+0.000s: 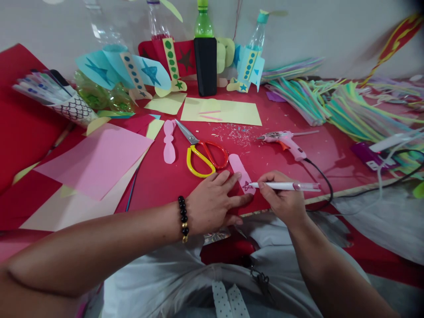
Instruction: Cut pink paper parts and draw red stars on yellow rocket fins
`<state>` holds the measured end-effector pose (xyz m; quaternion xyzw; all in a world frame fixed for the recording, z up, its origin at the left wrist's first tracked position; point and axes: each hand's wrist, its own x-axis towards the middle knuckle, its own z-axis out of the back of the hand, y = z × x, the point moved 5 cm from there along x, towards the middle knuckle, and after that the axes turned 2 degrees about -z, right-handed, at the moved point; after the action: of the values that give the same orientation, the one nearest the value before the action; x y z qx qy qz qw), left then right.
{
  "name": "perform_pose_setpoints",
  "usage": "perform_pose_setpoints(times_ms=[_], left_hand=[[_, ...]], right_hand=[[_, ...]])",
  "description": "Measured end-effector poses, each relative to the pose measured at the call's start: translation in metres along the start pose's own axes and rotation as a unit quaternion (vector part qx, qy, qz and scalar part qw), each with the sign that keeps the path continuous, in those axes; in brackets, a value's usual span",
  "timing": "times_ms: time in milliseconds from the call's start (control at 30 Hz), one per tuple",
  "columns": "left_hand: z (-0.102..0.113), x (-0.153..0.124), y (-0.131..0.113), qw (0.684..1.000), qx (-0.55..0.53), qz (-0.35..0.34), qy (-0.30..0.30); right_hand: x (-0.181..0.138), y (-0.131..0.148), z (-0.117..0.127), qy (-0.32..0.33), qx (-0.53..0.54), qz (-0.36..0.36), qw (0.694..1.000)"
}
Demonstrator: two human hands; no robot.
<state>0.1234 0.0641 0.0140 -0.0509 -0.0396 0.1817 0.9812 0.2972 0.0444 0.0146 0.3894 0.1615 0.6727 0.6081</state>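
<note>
A pink paper strip (239, 170) with rounded ends lies on the red table (159, 181) near the front edge. A small star is drawn at its near end. My left hand (215, 201) lies flat with spread fingers, pressing the strip down. My right hand (285, 201) is closed on a white pen (288, 186), whose tip touches the star on the strip. A black bead bracelet (183, 218) sits on my left wrist.
Scissors (203, 152) with red and yellow handles and a pink paper cutout (169, 141) lie just beyond my left hand. A pink glue gun (286, 140) with a black cord rests to the right. Paper sheets (96, 161), decorated bottles (205, 48) and foam strips (331, 106) surround.
</note>
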Motion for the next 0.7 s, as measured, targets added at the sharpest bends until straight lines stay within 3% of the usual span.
perform_pose_setpoints(times_ms=[700], left_hand=[[-0.0011, -0.0001, -0.0006, 1.000, 0.002, 0.000, 0.001]], right_hand=[[0.0008, 0.0036, -0.0012, 0.042, 0.015, 0.018, 0.999]])
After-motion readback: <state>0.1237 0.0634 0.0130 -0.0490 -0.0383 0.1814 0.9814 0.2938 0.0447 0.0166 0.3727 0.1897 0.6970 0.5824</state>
